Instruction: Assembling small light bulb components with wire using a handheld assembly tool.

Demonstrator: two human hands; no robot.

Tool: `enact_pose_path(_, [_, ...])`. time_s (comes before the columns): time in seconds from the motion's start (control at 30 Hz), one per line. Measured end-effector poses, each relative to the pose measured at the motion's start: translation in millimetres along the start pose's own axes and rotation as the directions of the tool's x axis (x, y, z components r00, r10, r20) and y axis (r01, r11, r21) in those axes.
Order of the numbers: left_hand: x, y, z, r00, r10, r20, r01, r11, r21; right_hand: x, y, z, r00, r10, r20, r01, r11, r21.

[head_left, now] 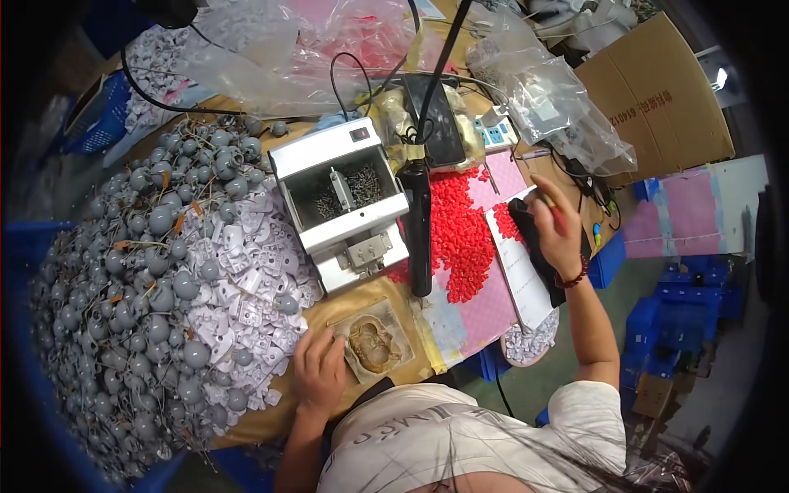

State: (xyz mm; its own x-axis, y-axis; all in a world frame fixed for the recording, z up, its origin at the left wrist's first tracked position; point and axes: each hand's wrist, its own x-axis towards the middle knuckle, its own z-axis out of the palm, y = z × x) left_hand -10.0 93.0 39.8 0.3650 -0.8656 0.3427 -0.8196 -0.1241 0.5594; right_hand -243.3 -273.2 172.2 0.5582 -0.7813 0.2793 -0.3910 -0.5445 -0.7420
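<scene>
My left hand (320,370) lies on the brown work surface, fingers stretched out against the left edge of a square fixture block (394,359) with a shaped brown hollow. Over at the right, my right hand (555,226) is raised with its fingers closed around a slim red object (560,220), whose kind I cannot make out. Below that hand are a black item (546,251) and a white paper sheet (519,275) with writing. A heap of small red plastic pieces (460,238) spreads to the left of the paper.
A metal screw feeder (333,152) full of screws stands mid-table, with a black electric screwdriver (420,238) upright beside it. Grey balls with wires (148,263) and white plastic parts (246,287) pile up at left. A cardboard box (657,99) stands far right.
</scene>
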Motion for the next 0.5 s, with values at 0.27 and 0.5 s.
enact_pose_path(0.27, [-54, 21, -31, 0.980, -0.186, 0.077, 0.182, 0.982, 0.050, 14, 101, 38, 0.940, -0.305, 0.152, 0.341, 0.842, -0.419])
enact_pose_path(0.5, [-85, 26, -44, 0.963, -0.271, -0.019, 0.271, 0.956, 0.115, 103, 199, 45, 0.883, -0.376, 0.279, 0.468, 0.691, -0.551])
